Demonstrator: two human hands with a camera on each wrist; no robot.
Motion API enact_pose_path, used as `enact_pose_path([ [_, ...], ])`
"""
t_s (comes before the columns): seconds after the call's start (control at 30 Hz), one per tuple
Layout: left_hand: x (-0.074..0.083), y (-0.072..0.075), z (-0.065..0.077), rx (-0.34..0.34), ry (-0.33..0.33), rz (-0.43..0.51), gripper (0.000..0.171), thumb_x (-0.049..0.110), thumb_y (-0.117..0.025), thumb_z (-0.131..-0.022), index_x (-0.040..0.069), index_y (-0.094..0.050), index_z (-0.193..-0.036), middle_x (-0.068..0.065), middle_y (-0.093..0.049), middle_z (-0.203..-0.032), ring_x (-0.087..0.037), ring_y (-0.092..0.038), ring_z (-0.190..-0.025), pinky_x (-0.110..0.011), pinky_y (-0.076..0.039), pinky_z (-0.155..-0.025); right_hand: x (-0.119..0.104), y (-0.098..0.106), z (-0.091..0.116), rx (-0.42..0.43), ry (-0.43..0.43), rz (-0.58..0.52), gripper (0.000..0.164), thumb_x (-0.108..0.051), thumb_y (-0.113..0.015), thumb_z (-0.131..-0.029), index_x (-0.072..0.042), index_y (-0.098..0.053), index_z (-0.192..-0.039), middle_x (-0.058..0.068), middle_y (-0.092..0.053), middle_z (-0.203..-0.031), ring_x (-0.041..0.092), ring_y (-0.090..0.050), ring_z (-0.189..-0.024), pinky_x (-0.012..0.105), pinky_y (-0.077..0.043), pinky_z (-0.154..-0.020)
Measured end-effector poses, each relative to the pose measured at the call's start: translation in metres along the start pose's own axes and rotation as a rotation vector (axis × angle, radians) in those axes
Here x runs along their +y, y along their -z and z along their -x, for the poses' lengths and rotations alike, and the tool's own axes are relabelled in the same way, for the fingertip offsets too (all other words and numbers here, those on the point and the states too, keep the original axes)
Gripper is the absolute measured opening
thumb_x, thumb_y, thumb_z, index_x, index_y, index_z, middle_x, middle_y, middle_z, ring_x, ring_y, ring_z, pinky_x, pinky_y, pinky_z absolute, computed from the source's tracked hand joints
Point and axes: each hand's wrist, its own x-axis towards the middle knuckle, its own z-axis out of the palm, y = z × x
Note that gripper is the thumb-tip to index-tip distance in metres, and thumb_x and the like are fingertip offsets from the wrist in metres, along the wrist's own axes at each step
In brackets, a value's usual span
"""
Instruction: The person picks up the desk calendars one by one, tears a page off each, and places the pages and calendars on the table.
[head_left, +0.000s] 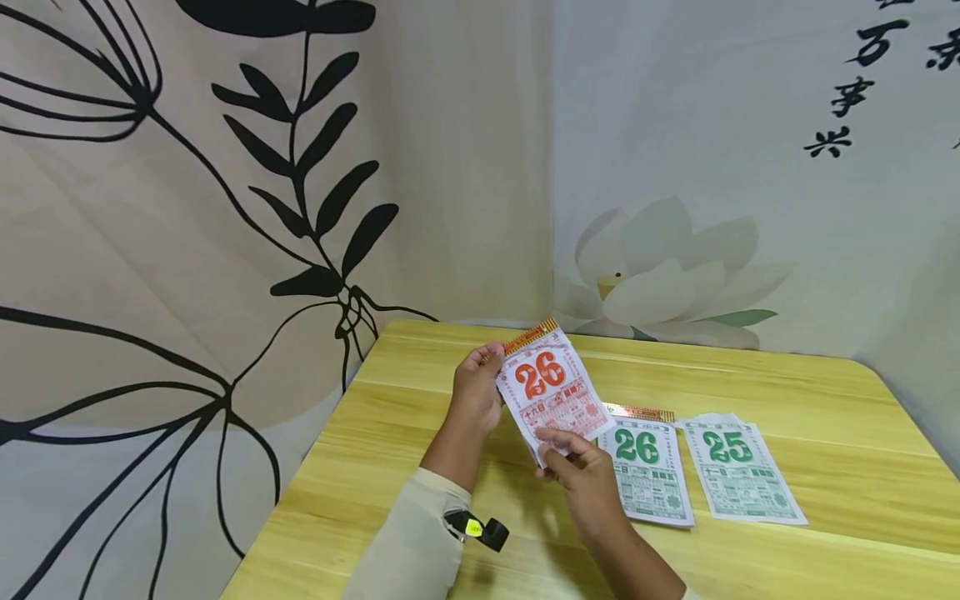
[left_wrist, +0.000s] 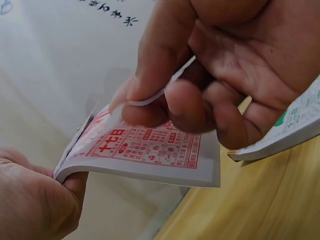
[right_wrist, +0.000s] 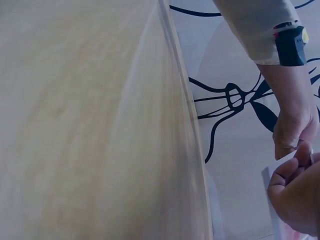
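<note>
My left hand (head_left: 477, 390) grips a small tear-off calendar (head_left: 551, 387) with a red "26" by its upper left side, near the gold-and-red header, and holds it tilted above the table. At its lower edge, my right hand (head_left: 588, 477) pinches the front page. The left wrist view shows that thin page (left_wrist: 145, 101) bent up between the right thumb and fingers, with another red-printed page (left_wrist: 150, 145) beneath it. In the right wrist view both hands meet at the right edge, and the calendar is mostly hidden there.
On the wooden table (head_left: 840, 442), right of my hands, lies a second calendar pad (head_left: 648, 475) with a green "26". Beside it is a loose page (head_left: 738, 467) with a green "25". A patterned curtain (head_left: 472, 167) hangs behind the table.
</note>
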Motion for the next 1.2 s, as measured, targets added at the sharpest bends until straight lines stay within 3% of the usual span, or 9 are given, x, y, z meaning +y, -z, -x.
enact_pose_path([
  [0.2,-0.002,0.003,0.0,-0.01,-0.003,-0.017,0.013,0.016,-0.059,-0.114,0.007,-0.067,-0.12,-0.008,-0.068,-0.111,-0.018,-0.071,-0.091,-0.026,-0.061,-0.07,-0.002,0.0,0.005,-0.006,0.014,-0.032,0.026,0.007,-0.07,-0.098,0.013,-0.073,-0.123,0.0,-0.073,-0.11,0.013,-0.069,-0.071,0.024,-0.063,-0.073],
  [0.63,-0.005,0.007,-0.001,-0.037,0.006,-0.048,0.015,0.017,-0.058,-0.114,0.006,-0.068,-0.118,-0.009,-0.069,-0.113,-0.019,-0.073,-0.092,-0.03,-0.064,-0.074,-0.014,0.002,0.008,0.008,0.003,-0.126,0.025,0.008,-0.07,-0.098,0.012,-0.075,-0.122,0.0,-0.074,-0.105,0.013,-0.066,-0.074,0.023,-0.062,-0.071],
  [0.9,-0.006,0.009,-0.003,-0.039,0.009,-0.049,0.015,0.016,-0.059,-0.114,0.006,-0.069,-0.119,-0.007,-0.07,-0.115,-0.018,-0.072,-0.091,-0.027,-0.063,-0.073,-0.022,0.005,0.006,0.002,0.022,-0.15,0.023,0.007,-0.07,-0.099,0.005,-0.079,-0.119,0.001,-0.072,-0.111,0.011,-0.064,-0.08,0.021,-0.06,-0.072],
  [1.2,-0.01,0.013,-0.007,-0.047,-0.024,-0.063,0.019,0.014,-0.06,-0.113,0.0,-0.069,-0.123,-0.013,-0.071,-0.122,-0.018,-0.071,-0.095,-0.026,-0.063,-0.078,-0.029,0.015,0.003,0.009,0.089,-0.175,0.022,0.006,-0.069,-0.101,-0.007,-0.084,-0.111,-0.004,-0.078,-0.112,0.007,-0.065,-0.081,0.02,-0.06,-0.071],
])
